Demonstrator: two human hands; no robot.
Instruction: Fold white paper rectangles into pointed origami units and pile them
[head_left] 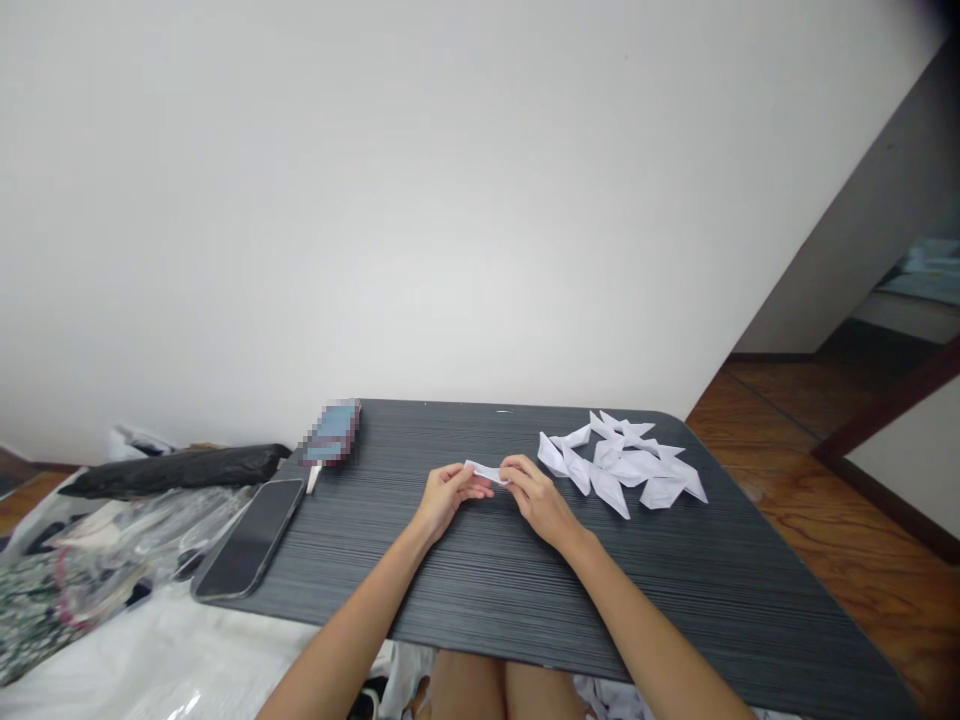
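Observation:
Between my two hands a narrow folded strip of white paper (487,473) is held just above the dark table (465,590). My left hand (448,497) pinches its left end between thumb and fingers. At the other end, the fingertips of my right hand (536,497) grip the paper, partly covering it. To the right of my right hand lies a loose pile of folded white paper pieces (615,462) with pointed ends, several of them overlapping.
A phone (251,540) lies at the table's left edge. Behind it sits a blurred blue-and-red item (332,432) with a small white piece (314,478) beside it. Plastic bags and a long black wrapped bundle (180,470) are left of the table. A white wall (450,200) rises behind.

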